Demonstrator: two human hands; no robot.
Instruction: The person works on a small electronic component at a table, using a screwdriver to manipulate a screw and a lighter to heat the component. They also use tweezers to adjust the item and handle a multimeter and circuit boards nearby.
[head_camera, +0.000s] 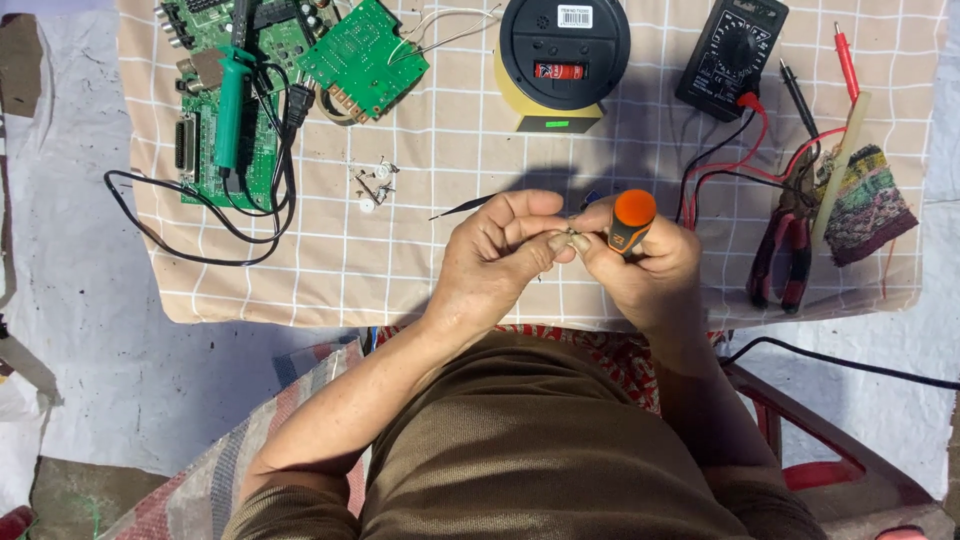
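Head view: my left hand (497, 250) fingers pinched shut on small metal part (572, 238), held over checked cloth (450, 260). My right hand (640, 265) fist closed around orange-capped screwdriver (632, 222), fingertips touching part. Pliers (783, 255) near right.

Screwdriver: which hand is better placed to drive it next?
Right, probably. The right hand already has its grip around the orange-capped screwdriver, tip pointed at the small part pinched in the left hand, which is busy steadying it.

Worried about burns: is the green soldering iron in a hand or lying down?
Lying down: the green soldering iron rests on the circuit board, away from both hands.
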